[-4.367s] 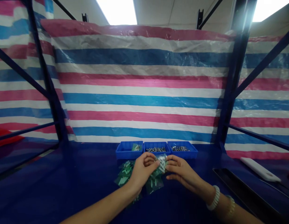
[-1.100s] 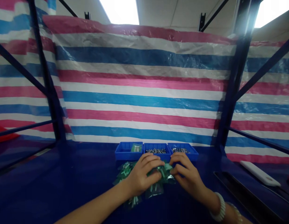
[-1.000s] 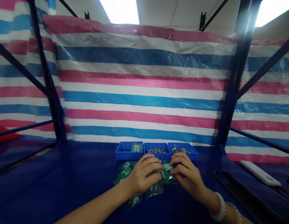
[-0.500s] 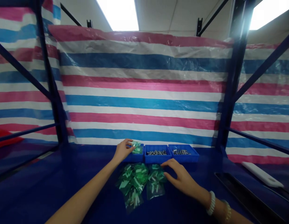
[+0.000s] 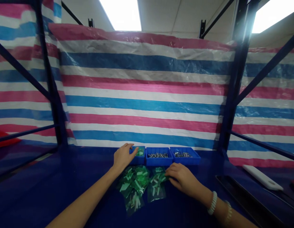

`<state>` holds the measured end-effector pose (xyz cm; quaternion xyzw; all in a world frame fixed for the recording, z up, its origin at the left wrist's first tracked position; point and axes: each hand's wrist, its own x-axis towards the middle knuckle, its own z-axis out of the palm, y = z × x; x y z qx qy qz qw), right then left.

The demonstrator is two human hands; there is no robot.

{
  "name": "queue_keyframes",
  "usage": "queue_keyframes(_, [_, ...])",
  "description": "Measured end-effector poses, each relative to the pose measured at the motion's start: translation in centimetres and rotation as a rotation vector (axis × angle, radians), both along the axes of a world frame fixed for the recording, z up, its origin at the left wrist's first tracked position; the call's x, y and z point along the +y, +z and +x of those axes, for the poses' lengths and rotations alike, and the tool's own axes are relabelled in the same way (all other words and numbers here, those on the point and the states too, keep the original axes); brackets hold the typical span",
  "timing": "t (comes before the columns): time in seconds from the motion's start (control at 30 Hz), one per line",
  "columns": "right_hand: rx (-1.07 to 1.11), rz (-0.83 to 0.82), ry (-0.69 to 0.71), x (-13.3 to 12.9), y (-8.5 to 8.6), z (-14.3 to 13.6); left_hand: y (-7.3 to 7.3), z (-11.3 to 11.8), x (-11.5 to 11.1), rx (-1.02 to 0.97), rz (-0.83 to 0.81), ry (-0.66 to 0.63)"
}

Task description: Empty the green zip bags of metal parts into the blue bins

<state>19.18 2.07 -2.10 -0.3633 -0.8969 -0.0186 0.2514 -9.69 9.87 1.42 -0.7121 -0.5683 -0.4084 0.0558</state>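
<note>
My left hand (image 5: 123, 157) is at the left blue bin (image 5: 138, 161), thumb and fingers apart, holding nothing. Small green plastic bags (image 5: 139, 152) lie inside that bin, partly hidden by the hand. My right hand (image 5: 181, 176) has its fingers drawn together at the right edge of a smaller heap of green plastic bags (image 5: 156, 185), pinching the edge of one bag. Pale strip-like pieces show through these bags. Left of it, between my forearms, spreads a bigger heap of similar green bags (image 5: 135, 186).
Beside the left bin stand a middle blue bin (image 5: 159, 161) and a right blue bin (image 5: 186, 161), both with small metal parts. A dark flat panel (image 5: 242, 196) and a white elongated object (image 5: 262, 177) lie at the right. Dark blue rack posts (image 5: 229, 104) flank the striped sheet (image 5: 147, 101).
My left hand has opened and drawn slightly left; the green bag at its fingertips is now lower in the bin. The right hand's fingers have closed at the smaller heap's edge.
</note>
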Motion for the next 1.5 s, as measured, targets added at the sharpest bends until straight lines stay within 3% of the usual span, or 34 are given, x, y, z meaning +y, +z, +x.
queue_keyframes(0.13, [0.270,0.121,-0.004,0.4,0.5,0.6,0.8,1.4,-1.8,-0.008,0.093,-0.042])
queue_keyframes(0.23, [0.520,0.034,-0.059,0.2,1.0,0.6,1.1,3.8,-3.8,-0.094,0.076,-0.230])
queue_keyframes(0.33, [0.635,-0.194,-0.039,-0.6,1.4,-0.4,0.7,6.4,-6.0,-0.290,-0.224,-0.526])
queue_keyframes(0.43, [0.616,-0.286,0.027,-1.3,1.5,-1.5,-0.1,8.1,-7.6,-0.531,-0.593,-0.690])
queue_keyframes(0.53, [0.618,-0.258,-0.006,-1.4,1.3,-1.8,-0.5,8.4,-8.2,-0.794,-0.797,-0.682])
queue_keyframes(0.63, [0.685,-0.304,-0.030,-1.0,0.9,-1.6,-0.5,8.3,-8.2,-0.911,-0.840,-0.666])
queue_keyframes(0.77, [0.901,-0.468,-0.004,-0.6,0.8,-1.6,-0.6,8.3,-8.1,-0.846,-0.756,-0.697])
queue_keyframes(0.93, [1.172,-0.891,0.133,-0.8,0.7,-2.0,-0.5,8.3,-8.0,-0.866,-0.599,-0.635])
queue_keyframes(1.0, [1.204,-0.969,0.151,-0.8,0.6,-2.0,-0.4,8.3,-8.1,-0.881,-0.610,-0.611])
queue_keyframes(1.1, [1.231,-0.951,0.133,-0.8,0.6,-1.9,-0.3,8.3,-8.3,-0.897,-0.664,-0.630])
queue_keyframes(1.27, [1.082,-0.761,0.109,-1.0,0.8,-1.8,-0.3,8.1,-8.0,-0.766,-0.734,-0.714])
queue_keyframes(1.43, [1.325,-0.970,0.170,-1.6,0.9,-2.3,-0.5,8.0,-7.8,-0.703,-0.631,-0.710])
queue_keyframes(1.5, [1.310,-1.019,0.221,-1.6,0.9,-2.4,-0.6,8.1,-7.8,-0.701,-0.597,-0.709])
